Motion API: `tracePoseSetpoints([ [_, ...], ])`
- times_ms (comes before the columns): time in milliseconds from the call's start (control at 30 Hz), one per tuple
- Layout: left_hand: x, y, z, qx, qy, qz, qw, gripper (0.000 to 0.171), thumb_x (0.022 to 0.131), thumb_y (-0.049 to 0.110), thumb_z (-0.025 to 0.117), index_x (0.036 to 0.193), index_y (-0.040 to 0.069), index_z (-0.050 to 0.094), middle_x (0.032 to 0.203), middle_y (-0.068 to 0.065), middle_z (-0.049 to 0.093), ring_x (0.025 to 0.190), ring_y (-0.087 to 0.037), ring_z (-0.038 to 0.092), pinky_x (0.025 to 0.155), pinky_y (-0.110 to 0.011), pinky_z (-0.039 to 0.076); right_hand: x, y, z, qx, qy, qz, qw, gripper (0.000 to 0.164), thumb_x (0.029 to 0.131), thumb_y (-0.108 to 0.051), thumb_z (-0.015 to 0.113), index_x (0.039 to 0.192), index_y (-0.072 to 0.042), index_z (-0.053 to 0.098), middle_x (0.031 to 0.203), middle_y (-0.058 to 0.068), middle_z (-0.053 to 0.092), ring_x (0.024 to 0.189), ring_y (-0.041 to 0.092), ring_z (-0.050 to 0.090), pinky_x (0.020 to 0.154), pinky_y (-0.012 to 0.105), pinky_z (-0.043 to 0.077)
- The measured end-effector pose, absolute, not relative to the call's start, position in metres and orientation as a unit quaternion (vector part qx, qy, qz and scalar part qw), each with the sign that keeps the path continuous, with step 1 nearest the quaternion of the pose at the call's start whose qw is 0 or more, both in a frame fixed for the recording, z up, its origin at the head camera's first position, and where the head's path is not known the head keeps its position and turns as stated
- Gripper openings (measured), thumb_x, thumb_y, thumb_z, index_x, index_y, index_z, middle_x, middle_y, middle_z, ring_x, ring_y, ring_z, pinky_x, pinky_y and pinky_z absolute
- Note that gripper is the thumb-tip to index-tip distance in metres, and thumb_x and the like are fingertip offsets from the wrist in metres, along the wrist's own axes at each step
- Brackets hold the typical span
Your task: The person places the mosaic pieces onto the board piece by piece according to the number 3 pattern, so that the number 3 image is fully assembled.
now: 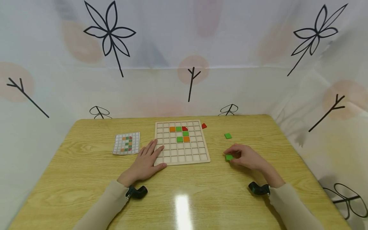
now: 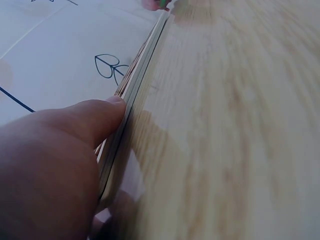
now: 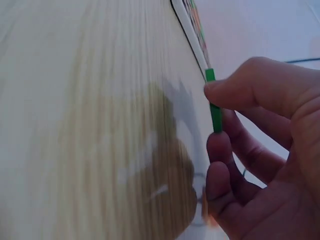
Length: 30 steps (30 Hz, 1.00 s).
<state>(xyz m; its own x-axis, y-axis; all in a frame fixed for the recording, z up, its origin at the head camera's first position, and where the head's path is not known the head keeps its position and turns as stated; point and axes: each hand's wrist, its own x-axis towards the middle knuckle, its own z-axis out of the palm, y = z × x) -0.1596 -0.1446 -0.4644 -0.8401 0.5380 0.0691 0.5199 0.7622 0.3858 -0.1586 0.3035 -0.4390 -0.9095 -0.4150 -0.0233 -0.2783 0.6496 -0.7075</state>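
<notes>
Between thumb and fingers, my right hand [image 1: 246, 157] pinches a green square tile [image 1: 229, 157], right of the board. The right wrist view shows that tile edge-on [image 3: 214, 100], held over the wooden table. My left hand [image 1: 146, 161] rests with spread fingers on the left edge of a wooden grid board [image 1: 172, 155]; its thumb lies along the near edge. Set in the board's cells are an orange tile [image 1: 172, 129], a green tile [image 1: 178, 128], a red rounded piece [image 1: 185, 128], another green tile [image 1: 185, 133], and below them green [image 1: 179, 139] and orange [image 1: 186, 139] tiles side by side.
A paper pattern card [image 1: 118, 148] with coloured squares lies left of the board. Just off the board's far right corner is a loose red piece [image 1: 204, 126]. Another green tile [image 1: 228, 135] lies beyond my right hand. A patterned white cloth [image 1: 161, 92] hangs behind the table.
</notes>
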Motion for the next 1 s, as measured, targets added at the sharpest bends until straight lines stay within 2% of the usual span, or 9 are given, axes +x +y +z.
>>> tracePoseSetpoints([
  [500,-0.162,-0.144,-0.467,0.283,0.939,0.196,0.021,0.077,0.099,0.057,0.05,0.158,0.012,0.03,0.166,-0.016,0.004,0.152,-0.033,0.003,0.116,-0.061,0.01,-0.186,0.239,-0.438,-0.237,0.889,-0.39,0.027,0.03,0.085,-0.001,0.076,0.115,-0.005,0.072,0.108,0.002,0.067,0.092,0.019,0.06,0.077,0.032,0.053],
  [800,-0.162,-0.145,-0.468,0.283,0.939,0.194,0.023,0.077,0.099,0.059,0.049,0.159,0.014,0.028,0.166,-0.015,0.002,0.152,-0.032,0.002,0.116,-0.061,0.01,-0.201,0.203,-0.44,-0.232,0.898,-0.374,0.027,0.024,0.083,-0.008,0.079,0.107,-0.01,0.076,0.106,0.0,0.067,0.087,0.015,0.061,0.078,0.035,0.052],
  [1000,-0.162,-0.146,-0.469,0.285,0.938,0.197,0.02,0.077,0.099,0.059,0.048,0.159,0.013,0.029,0.166,-0.015,0.003,0.152,-0.032,0.002,0.116,-0.061,0.01,-0.208,0.18,-0.441,-0.231,0.901,-0.366,0.038,0.018,0.084,-0.009,0.078,0.102,-0.012,0.077,0.102,-0.001,0.066,0.082,0.014,0.057,0.074,0.032,0.049],
])
